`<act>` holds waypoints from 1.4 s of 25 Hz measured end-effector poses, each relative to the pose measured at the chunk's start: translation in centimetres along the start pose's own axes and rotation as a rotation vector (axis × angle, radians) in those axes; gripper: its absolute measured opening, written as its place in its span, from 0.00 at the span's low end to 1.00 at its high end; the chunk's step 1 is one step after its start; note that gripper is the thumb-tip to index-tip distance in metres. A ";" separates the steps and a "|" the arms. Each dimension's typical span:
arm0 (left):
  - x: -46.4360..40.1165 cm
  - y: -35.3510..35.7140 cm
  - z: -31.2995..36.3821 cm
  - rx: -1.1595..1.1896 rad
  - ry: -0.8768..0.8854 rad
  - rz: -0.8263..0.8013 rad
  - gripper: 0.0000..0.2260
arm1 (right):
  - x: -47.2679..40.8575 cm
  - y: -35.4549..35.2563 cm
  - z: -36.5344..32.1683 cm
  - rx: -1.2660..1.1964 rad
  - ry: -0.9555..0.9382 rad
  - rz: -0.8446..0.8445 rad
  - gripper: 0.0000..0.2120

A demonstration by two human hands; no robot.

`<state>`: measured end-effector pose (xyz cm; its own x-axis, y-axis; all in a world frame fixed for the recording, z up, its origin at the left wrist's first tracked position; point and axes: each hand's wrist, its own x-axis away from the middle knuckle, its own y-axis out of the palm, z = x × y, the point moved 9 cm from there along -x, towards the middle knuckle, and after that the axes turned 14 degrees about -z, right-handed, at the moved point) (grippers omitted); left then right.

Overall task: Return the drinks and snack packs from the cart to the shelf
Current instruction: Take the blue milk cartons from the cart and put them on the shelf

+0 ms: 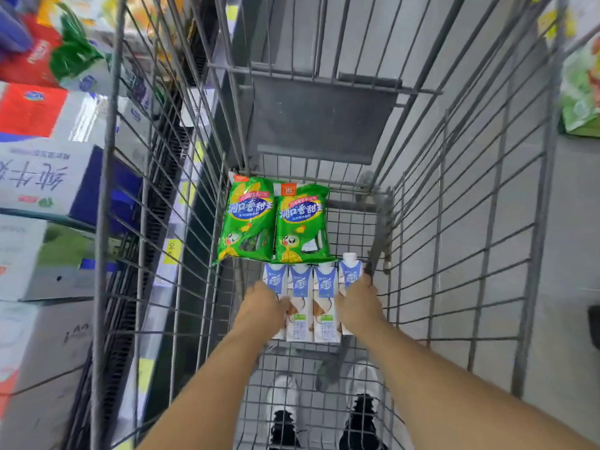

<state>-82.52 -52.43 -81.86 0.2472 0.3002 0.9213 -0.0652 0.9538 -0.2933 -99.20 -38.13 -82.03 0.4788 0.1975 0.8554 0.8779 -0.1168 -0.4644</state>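
Inside the wire cart, several white-and-blue drink cartons lie side by side on the bottom. Two green snack packs lie flat just beyond them. My left hand closes around the leftmost carton. My right hand closes around the rightmost carton, whose white cap end sticks up slightly above the row. Both arms reach down into the cart from the near edge.
A shelf with boxed goods and yellow price tags runs along the left of the cart. The cart's folded child seat flap stands at the far end. Grey floor lies to the right, with green packs at the far right.
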 end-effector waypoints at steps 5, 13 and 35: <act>-0.6 0.1 -1.4 0.136 -0.048 0.091 0.30 | -0.1 -0.8 1.0 0.055 0.060 0.058 0.33; 0.3 1.6 -2.8 0.335 -0.132 -0.101 0.21 | 0.0 -1.2 1.4 0.130 0.061 0.051 0.32; 56.1 -28.2 5.3 0.583 0.628 0.425 0.15 | 53.1 -23.8 -29.1 0.102 -1.019 -0.032 0.16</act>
<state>-71.91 -62.41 -20.56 0.5545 0.7227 0.4125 -0.6980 0.6738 -0.2422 -94.93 -53.20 -18.85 0.1930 0.9378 0.2885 0.8642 -0.0232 -0.5027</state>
